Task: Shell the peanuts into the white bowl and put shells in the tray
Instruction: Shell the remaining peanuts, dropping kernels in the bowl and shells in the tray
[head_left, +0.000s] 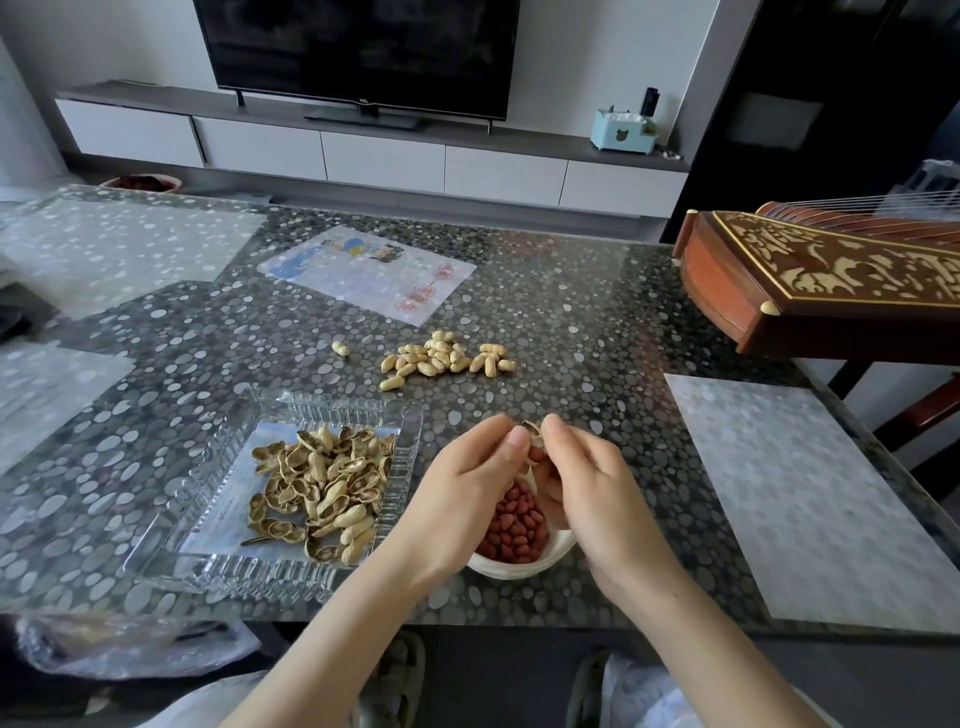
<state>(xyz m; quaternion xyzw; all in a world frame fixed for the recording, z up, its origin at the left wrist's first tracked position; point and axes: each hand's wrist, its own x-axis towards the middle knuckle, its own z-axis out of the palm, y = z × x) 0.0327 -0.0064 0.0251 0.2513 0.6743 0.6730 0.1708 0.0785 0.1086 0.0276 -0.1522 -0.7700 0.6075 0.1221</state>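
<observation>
Over the small white bowl (511, 570) of red-skinned kernels (519, 527), the left hand (462, 483) and the right hand (589, 480) pinch one split tan peanut shell (533, 435) between thumbs and fingertips. Just beside the bowl, to its left, a ribbed clear glass tray (332, 402) holds a heap of empty shells (327, 483). Farther back on the pebble-patterned table (571, 322) lies a pile of unshelled peanuts (447, 358).

One white bowl (501, 570) holds red kernels (519, 525), too many to count. Left of the bowl stands one glass tray (343, 402) with dozens of heaped shells (327, 483). Beyond the bowl lie roughly two dozen whole peanuts (441, 358) on one desk (571, 322). Over the bowl, one left hand (457, 493) and one right hand (587, 483) pinch one cracked peanut (533, 434).
</observation>
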